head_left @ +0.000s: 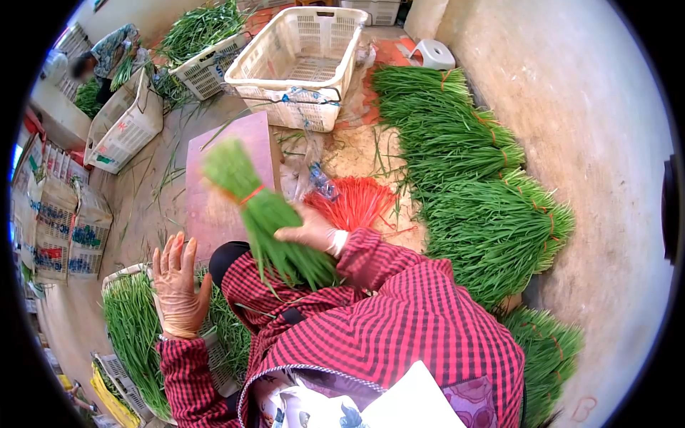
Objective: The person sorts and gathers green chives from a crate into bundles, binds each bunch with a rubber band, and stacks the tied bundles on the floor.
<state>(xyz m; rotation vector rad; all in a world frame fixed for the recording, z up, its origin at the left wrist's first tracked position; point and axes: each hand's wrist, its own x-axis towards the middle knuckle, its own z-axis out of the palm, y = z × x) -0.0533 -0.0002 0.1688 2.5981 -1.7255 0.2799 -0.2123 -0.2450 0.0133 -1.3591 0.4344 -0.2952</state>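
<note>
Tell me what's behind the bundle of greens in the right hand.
Behind the bundle of greens, the pink board shows around its upper part and checked clothing around its lower end. What lies directly behind the bundle and right hand is covered.

A single camera is riding on the head of its wearer [399,314], looking forward and steeply down. It is viewing the left hand [180,289] and right hand [314,232] from close by, its wide, round-edged view reaching a far crate [285,114] and right-side wall [592,143].
</note>
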